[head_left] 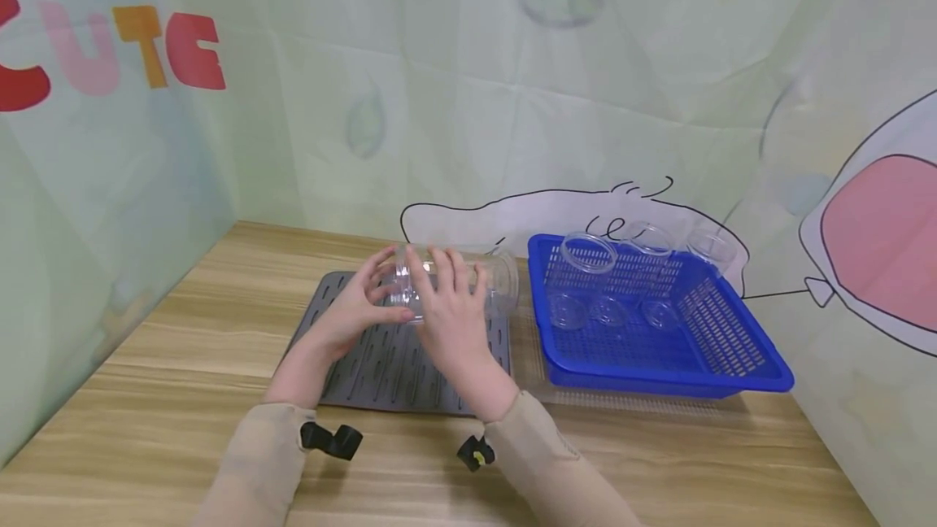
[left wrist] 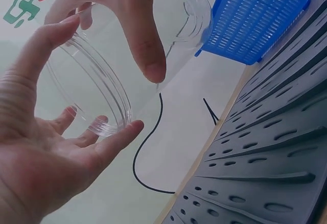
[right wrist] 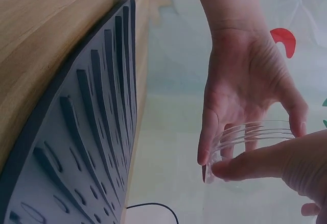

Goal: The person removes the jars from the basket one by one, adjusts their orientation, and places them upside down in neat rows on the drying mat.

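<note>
A clear jar (head_left: 500,279) is held on its side above the grey ribbed mat (head_left: 381,381). My left hand (head_left: 351,307) grips its ringed mouth end, thumb on one side and fingers round the rim. The right hand (head_left: 455,315) holds the jar's body from above, just behind that rim, with the fingers spread over it. In the left wrist view the right thumb (left wrist: 145,50) lies along the jar wall, and the open mouth (left wrist: 76,89) faces the left palm. The right wrist view shows the ringed rim (right wrist: 255,132) between both hands.
To the right of the mat stands a blue plastic basket (head_left: 666,381) with three clear jars (head_left: 589,254) upright in it, rims at or above its edge. Both rest on a wood-grain table (head_left: 146,381). A printed cloth (head_left: 439,63) hangs behind and at the sides.
</note>
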Tool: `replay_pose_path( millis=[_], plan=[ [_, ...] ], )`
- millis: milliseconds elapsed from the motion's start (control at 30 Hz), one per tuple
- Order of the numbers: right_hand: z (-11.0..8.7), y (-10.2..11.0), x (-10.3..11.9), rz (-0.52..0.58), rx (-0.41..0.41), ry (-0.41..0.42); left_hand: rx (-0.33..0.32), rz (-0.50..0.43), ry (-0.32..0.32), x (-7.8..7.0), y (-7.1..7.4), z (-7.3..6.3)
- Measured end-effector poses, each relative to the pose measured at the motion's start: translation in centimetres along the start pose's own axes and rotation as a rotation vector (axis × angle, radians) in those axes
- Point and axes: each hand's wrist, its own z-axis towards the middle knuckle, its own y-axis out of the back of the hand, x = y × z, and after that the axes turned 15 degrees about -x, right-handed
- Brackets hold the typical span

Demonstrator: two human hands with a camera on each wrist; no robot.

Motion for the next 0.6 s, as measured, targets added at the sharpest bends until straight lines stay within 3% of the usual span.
replay_pose_path(
  millis=[200, 267, 333, 467, 533, 600],
  plan=[
    [0.3, 0.5, -0.6, 0.106, 0.130, -0.018, -0.020, 0.001, -0.004, 0.0, 0.2, 0.0],
    [0.4, 0.8, -1.0, 0.161, 0.137, -0.033, -0.030, -0.002, -0.001, 0.0, 0.4, 0.1],
    [0.6, 0.9, -1.6, 0.203, 0.099, -0.037, -0.042, -0.002, -0.001, -0.1, 0.7, 0.1],
    [0.7, 1.1, -3.1, 0.277, -0.055, -0.056, -0.069, -0.027, -0.008, -0.2, 1.3, 0.1],
    [0.7, 1.0, -3.9, 0.340, -0.131, -0.117, -0.082, -0.035, -0.016, -0.4, 1.5, 0.0],
    [0.7, 0.9, -4.6, 0.434, -0.194, -0.231, -0.090, -0.051, -0.026, -0.6, 1.7, 0.0]
  ],
)
